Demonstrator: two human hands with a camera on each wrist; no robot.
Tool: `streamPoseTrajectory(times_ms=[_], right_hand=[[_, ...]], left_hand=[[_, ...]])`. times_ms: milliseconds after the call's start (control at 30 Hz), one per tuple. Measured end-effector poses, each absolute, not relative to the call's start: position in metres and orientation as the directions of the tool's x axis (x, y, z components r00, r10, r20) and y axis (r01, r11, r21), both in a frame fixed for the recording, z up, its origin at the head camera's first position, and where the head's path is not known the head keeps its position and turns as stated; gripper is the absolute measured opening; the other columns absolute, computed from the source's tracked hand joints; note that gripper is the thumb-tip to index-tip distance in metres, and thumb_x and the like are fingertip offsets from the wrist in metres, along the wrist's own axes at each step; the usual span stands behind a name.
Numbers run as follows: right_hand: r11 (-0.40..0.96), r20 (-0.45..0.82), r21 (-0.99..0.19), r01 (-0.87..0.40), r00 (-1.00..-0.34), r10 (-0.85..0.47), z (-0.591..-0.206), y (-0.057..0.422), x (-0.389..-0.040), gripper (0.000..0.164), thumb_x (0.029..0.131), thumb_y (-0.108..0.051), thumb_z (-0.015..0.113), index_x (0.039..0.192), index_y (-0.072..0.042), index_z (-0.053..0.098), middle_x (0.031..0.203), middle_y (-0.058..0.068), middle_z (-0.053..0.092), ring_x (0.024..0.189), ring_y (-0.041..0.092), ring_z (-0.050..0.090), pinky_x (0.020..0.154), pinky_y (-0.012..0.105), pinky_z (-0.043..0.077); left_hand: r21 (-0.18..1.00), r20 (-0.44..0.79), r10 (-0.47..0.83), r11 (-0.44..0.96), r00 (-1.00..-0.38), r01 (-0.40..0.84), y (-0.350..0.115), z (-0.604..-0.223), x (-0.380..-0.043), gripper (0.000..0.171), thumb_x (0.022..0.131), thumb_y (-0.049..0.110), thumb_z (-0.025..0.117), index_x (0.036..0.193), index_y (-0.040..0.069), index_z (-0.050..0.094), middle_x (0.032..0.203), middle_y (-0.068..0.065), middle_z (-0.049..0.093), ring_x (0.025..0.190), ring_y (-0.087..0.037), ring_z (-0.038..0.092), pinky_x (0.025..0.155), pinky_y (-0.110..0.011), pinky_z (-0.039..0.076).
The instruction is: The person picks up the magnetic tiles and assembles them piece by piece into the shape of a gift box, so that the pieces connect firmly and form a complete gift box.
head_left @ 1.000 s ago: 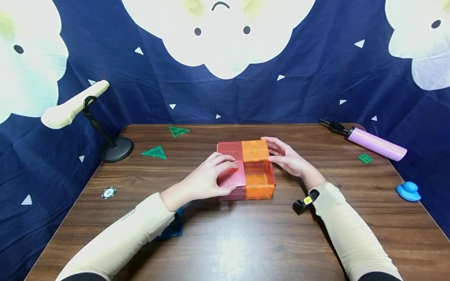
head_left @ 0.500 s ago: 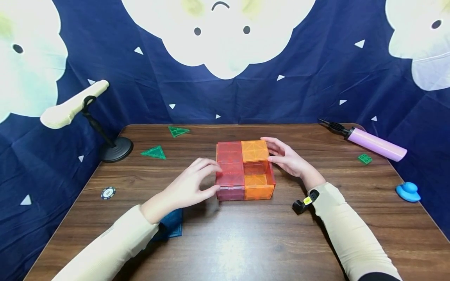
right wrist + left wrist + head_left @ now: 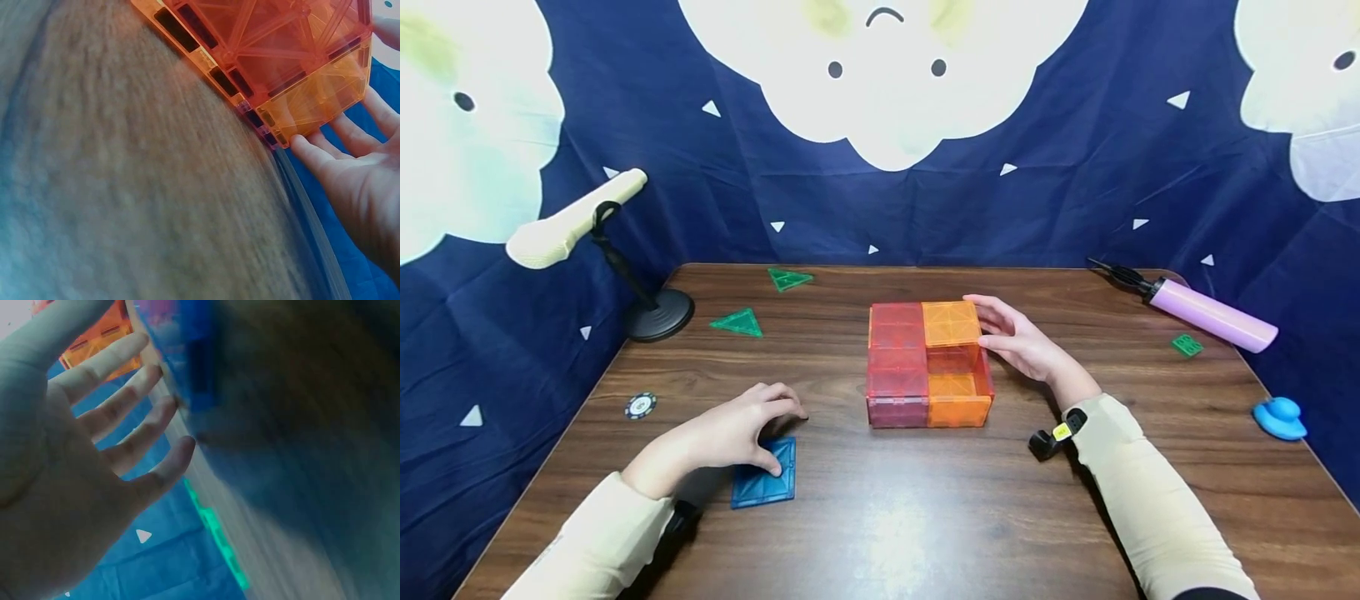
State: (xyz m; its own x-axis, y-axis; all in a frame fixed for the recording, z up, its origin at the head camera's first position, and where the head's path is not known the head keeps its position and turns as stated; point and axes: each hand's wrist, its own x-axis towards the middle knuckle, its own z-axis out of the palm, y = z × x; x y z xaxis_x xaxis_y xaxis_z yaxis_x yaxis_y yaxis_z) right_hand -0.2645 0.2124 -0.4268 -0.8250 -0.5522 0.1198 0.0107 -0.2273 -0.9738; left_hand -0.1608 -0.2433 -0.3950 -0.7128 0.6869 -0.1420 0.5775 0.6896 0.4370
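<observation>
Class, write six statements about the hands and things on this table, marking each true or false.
1. The right hand touches the box. True.
2. The left hand touches the box. False: it is at the blue square.
3. Two green triangles lie on the table. True.
4. The box's top is fully covered. False: one part is open.
5. The poker chip is nearer the left hand than the right. True.
6. In the head view, the pump is left of the box. False: it is right.

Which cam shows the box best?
Head: nearly the whole box is in frame, top and front both clear. Right wrist: close-up of one corner, cropped by the frame's top. Left wrist: just an orange-red piece, partly behind the left hand.
</observation>
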Motion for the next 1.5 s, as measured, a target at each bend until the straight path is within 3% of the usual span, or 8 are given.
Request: streamPoseTrajectory(times_ms=[200,333,467,767,967,1233,1400,1500], right_hand=[[-0.238,0.133,-0.971,0.002,-0.824,-0.55,-0.427,0.214,-0.264,0.068,0.096,0.011,0.056,0.157,0.0,0.028,0.146,0.01,0.045,0.127,0.023,0.049,0.099,0.031,0.05],[-0.245,0.134,-0.969,0.007,-0.821,-0.555,-0.427,0.214,-0.264,0.068,0.096,0.011,0.056,0.157,0.001,0.028,0.146,0.01,0.045,0.128,0.023,0.049,0.1,0.032,0.05],[-0.244,0.138,-0.97,0.001,-0.82,-0.555,-0.427,0.213,-0.263,0.067,0.096,0.012,0.056,0.156,0.001,0.029,0.146,0.01,0.046,0.128,0.024,0.049,0.1,0.032,0.05],[-0.224,0.137,-0.975,-0.01,-0.817,-0.56,-0.43,0.214,-0.265,0.065,0.1,0.003,0.054,0.159,-0.001,0.026,0.147,0.011,0.043,0.127,0.022,0.051,0.101,0.031,0.049],[-0.177,0.117,-0.984,-0.014,-0.801,-0.587,-0.431,0.216,-0.267,0.067,0.101,0.001,0.052,0.161,-0.005,0.022,0.153,0.014,0.037,0.132,0.023,0.046,0.102,0.031,0.048],[-0.23,0.121,-0.973,0.027,-0.788,-0.604,-0.434,0.217,-0.271,0.068,0.1,0.004,0.051,0.161,-0.006,0.024,0.153,0.012,0.037,0.132,0.024,0.045,0.103,0.033,0.047],[-0.25,0.12,-0.967,0.048,-0.781,-0.613,-0.434,0.217,-0.271,0.066,0.1,0.003,0.05,0.161,-0.008,0.024,0.154,0.012,0.037,0.133,0.025,0.044,0.104,0.034,0.047],[-0.257,0.119,-0.965,0.056,-0.779,-0.616,-0.434,0.218,-0.27,0.066,0.1,0.003,0.05,0.161,-0.008,0.024,0.154,0.013,0.036,0.133,0.026,0.044,0.104,0.034,0.047]], left_hand=[[0.323,-0.056,0.642,0.736,-0.764,0.595,-0.23,-0.404,-0.169,0.057,0.085,0.041,0.083,0.13,0.012,0.065,0.119,-0.002,0.057,0.1,-0.019,0.052,0.081,-0.04,0.05],[0.249,-0.014,0.603,0.775,-0.798,0.581,-0.218,-0.403,-0.162,0.061,0.089,0.049,0.077,0.13,0.006,0.063,0.117,-0.008,0.061,0.101,-0.024,0.058,0.084,-0.045,0.054],[0.203,-0.035,0.591,0.794,-0.806,0.573,-0.214,-0.396,-0.145,0.071,0.085,0.054,0.079,0.131,0.002,0.061,0.119,-0.015,0.06,0.105,-0.032,0.06,0.085,-0.05,0.056],[0.154,0.005,0.604,0.787,-0.797,0.597,-0.211,-0.399,-0.138,0.062,0.079,0.033,0.081,0.128,0.002,0.058,0.112,-0.016,0.056,0.098,-0.031,0.056,0.08,-0.046,0.055],[0.153,0.14,0.578,0.79,-0.804,0.594,-0.2,-0.38,-0.155,0.065,0.08,0.038,0.078,0.131,0.003,0.06,0.116,-0.018,0.059,0.101,-0.032,0.057,0.081,-0.05,0.054],[0.226,0.345,0.644,0.649,-0.683,0.726,-0.143,-0.353,-0.174,0.063,0.082,0.041,0.076,0.135,0.009,0.062,0.127,-0.013,0.058,0.113,-0.031,0.053,0.092,-0.048,0.048],[0.256,0.35,0.725,0.535,-0.593,0.805,-0.093,-0.351,-0.181,0.06,0.084,0.043,0.075,0.135,0.013,0.064,0.129,-0.007,0.059,0.115,-0.024,0.052,0.096,-0.043,0.047],[0.267,0.316,0.754,0.512,-0.576,0.817,-0.07,-0.353,-0.188,0.057,0.085,0.043,0.075,0.133,0.015,0.065,0.129,-0.005,0.059,0.114,-0.021,0.051,0.096,-0.039,0.046]])
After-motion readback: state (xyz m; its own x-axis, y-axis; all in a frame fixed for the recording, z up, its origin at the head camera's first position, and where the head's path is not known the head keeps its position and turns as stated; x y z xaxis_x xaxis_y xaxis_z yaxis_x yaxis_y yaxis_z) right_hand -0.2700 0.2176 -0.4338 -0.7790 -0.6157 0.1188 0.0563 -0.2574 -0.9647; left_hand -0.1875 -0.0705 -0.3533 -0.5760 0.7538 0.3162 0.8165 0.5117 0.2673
